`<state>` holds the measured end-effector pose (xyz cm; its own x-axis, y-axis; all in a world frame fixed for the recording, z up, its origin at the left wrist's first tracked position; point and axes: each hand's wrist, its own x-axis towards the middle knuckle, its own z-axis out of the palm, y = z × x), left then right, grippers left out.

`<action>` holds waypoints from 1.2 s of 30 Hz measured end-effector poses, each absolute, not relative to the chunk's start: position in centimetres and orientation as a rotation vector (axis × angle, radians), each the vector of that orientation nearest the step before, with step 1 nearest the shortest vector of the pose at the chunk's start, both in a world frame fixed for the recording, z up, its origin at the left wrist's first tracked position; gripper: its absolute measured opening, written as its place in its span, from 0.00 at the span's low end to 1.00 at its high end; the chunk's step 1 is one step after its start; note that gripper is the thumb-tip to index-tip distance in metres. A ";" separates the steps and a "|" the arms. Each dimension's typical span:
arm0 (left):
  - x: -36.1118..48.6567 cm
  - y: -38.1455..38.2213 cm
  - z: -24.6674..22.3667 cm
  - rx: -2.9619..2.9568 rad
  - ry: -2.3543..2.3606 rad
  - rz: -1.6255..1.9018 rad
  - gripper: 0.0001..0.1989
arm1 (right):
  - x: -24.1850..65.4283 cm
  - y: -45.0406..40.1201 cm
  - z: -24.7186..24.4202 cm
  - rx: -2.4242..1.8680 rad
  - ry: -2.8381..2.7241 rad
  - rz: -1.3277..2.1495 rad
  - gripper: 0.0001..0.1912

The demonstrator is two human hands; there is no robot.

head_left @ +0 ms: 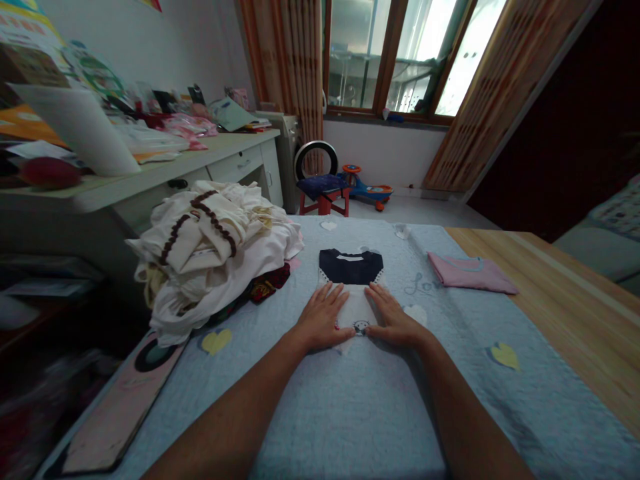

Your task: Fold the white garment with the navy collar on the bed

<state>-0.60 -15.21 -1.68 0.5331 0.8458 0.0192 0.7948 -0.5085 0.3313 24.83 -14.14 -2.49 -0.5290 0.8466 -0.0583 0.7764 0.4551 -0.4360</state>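
A white shirt with a dark navy collar [351,268] lies folded into a small rectangle in front of me, with a printed figure near its lower edge. My left hand [324,318] rests flat on its left side, fingers stretched out. On the right side of the shirt my right hand [395,319] is also laid flat, fingers spread. Both thumbs point inward near the print, and the hands cover the shirt's side edges. To the right lies a folded pink garment [473,273], apart from my hands.
A heap of white and cream clothes [220,233] stands at the left on the blue heart-patterned cover [345,413]. A pink flat box-like thing [125,407] lies below it. Beyond are a cluttered desk [240,143], a red stool [325,202] and a blue ride-on toy [367,190].
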 end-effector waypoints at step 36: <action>-0.6 -15.5 -1.2 2.490 1.368 0.273 0.42 | 20.9 -15.8 -0.3 -1.505 -2.362 0.177 0.06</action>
<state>-0.56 -15.47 -1.25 0.5324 0.8460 0.0277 0.7918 -0.5093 0.3370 20.91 -15.76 -0.35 -0.3848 0.8985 0.2113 0.8570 0.4328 -0.2797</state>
